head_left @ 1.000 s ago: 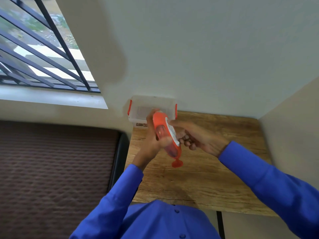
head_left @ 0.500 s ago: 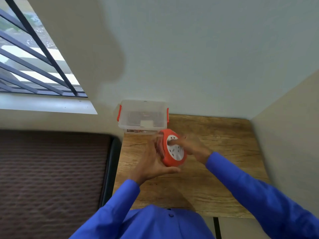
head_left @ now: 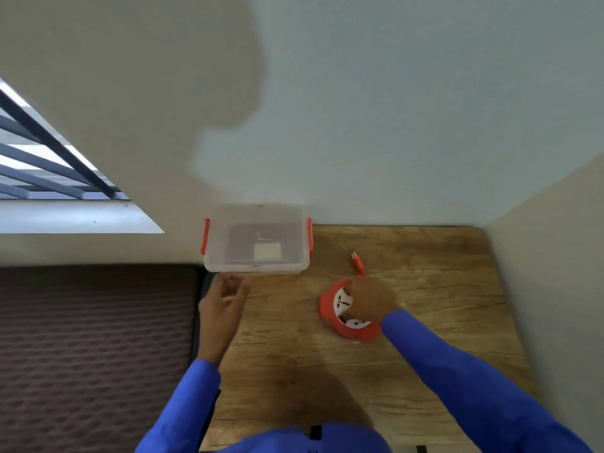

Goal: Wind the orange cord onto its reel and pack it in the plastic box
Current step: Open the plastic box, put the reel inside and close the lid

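The orange cord reel (head_left: 330, 313), with a white socket face, lies flat on the wooden table (head_left: 425, 322). My right hand (head_left: 369, 300) rests on top of it, fingers over the socket face. A short end of cord with the orange plug (head_left: 357, 263) sticks out behind the reel. The clear plastic box (head_left: 256, 240) with orange clips stands lidded at the table's back left corner against the wall. My left hand (head_left: 222, 302) hovers just in front of the box's near left corner, fingers loosely curled, holding nothing.
A dark quilted surface (head_left: 91, 348) lies to the left of the table. Walls close the table in at the back and right. A barred window (head_left: 49, 165) is at the upper left.
The reel was held upright between both hands; now it lies flat on the table under my right hand. My left hand has let go and moved left toward the box.
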